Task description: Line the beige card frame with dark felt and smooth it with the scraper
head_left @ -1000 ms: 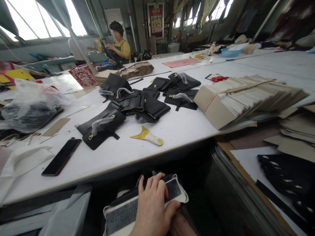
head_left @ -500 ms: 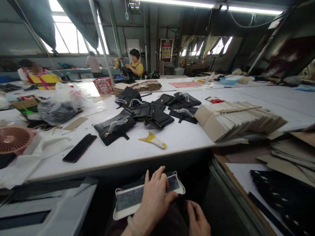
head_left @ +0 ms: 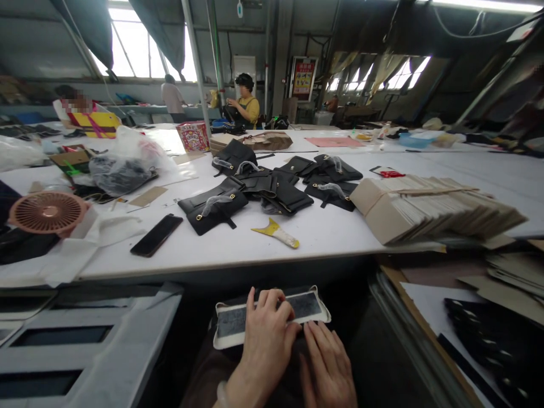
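Pinned flat under both hands, grip loose, the white-edged dark panel runs left-right.

Left hand hides panel middle; wrists cut off.

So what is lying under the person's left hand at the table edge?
Under the left hand lies a flat white-edged dark panel; its middle is covered. The right hand touches its near edge.
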Tool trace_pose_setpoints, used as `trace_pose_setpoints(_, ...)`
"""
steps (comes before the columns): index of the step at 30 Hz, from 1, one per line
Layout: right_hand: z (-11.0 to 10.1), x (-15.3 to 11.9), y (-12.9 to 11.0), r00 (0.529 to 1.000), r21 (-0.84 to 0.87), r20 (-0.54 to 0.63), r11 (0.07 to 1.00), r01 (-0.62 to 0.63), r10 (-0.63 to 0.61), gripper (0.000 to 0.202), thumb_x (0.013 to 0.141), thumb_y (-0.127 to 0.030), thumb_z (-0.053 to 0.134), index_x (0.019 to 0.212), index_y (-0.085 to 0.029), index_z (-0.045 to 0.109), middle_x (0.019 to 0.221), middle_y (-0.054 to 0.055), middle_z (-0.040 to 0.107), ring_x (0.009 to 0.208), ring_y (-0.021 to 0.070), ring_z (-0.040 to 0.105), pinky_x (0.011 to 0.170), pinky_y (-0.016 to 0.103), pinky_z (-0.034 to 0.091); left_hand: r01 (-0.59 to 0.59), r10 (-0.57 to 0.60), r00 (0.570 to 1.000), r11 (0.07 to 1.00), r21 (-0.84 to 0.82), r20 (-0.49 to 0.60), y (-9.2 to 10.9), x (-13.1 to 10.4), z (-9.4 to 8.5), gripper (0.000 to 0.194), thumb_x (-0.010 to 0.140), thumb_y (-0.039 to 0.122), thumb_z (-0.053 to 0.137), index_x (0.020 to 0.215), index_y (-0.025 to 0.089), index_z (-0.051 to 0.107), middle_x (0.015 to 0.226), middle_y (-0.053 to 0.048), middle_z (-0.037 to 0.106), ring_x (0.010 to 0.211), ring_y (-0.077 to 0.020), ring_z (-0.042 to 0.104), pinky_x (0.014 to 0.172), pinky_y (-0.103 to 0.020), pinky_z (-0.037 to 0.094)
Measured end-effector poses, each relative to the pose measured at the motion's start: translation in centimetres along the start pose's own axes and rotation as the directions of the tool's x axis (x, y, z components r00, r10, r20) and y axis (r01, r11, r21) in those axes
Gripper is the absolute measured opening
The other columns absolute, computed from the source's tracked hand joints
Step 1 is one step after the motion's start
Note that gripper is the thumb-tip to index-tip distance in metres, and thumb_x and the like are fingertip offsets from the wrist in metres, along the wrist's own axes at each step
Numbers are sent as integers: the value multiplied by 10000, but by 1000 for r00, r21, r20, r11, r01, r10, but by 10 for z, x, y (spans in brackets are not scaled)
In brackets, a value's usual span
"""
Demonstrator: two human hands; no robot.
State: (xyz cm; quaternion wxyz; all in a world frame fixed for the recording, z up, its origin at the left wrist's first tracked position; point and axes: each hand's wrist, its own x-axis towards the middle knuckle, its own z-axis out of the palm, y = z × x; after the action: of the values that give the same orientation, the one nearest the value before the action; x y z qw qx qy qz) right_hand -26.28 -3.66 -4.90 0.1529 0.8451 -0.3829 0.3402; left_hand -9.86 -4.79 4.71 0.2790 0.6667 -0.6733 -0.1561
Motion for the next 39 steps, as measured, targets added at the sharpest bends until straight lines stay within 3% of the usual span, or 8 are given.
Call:
trace_pose_setpoints(13,17,-3,-31,999,31,-26,999,-41,41,566,904,-231,535,1432,-78,403,1236,208,594,1138,373,575,792,484,580,-15,24,986,998,57,-163,-28,-38,-10,123,875,173,545,815,260,608,817,44,646,832,-188,582,1003,-453,246)
trace_pose_setpoints(21,23,9,-68,982,149,-46,974,-173,182,485,955,-191,390,1438,-161,416,1198,154,625,1155,344,576,889,497,548,46,-44,967,999,5,-252,-40,-46,0,162,893,206,489,784,253,600,764,21,637,807,-203,561,1016,-489,236)
trace_pose_setpoints(29,25,13,-73,997,122,-44,991,-54,60,478,940,-187,403,1413,-154,458,1137,127,657,1092,298,617,864,430,567,-16,2,923,999,-33,-386,-53,-63,-14,185,871,161,523,923,291,645,873,28,683,936,-199,583,1142,-565,142)
trace_pose_setpoints(32,24,17,-75,999,87,-45,996,22,-18,474,913,-227,483,1380,-150,503,1120,117,667,1043,293,638,821,408,578,32,-104,873,987,-156,-476,-71,-82,-10,192,867,180,543,980,293,648,1059,-15,664,1090,-228,563,1154,-579,177)
trace_pose_setpoints(34,24,21,-78,998,65,-46,997,35,-32,498,896,-257,544,1380,-151,505,1108,113,671,1017,295,644,806,406,575,188,-390,801,883,-430,-453,-87,-96,1,162,900,288,526,1032,269,617,1168,-50,626,1162,-244,547,1121,-537,308)
trace_pose_setpoints(36,24,25,-82,998,60,-45,997,50,-48,535,891,-282,571,1400,-145,482,1091,115,674,995,299,646,793,413,566,370,-737,639,544,-753,-219,-102,-104,19,257,944,402,428,1078,239,574,1197,-80,619,1152,-246,580,1023,-466,453)
trace_pose_setpoints(38,24,29,-86,996,69,-50,994,80,-76,561,901,-280,554,1425,-115,442,1070,136,672,979,310,641,787,435,547,445,-842,524,140,-884,131,-110,-103,41,394,981,433,266,1106,204,561,1144,-109,656,1079,-244,640,916,-423,532)
trace_pose_setpoints(39,24,30,-87,994,75,-53,992,103,-99,573,904,-273,543,1435,-93,421,1061,151,669,975,317,636,787,447,536,463,-808,530,22,-886,257,-111,-99,51,461,992,425,197,1113,183,570,1103,-122,676,1036,-246,662,876,-421,549)
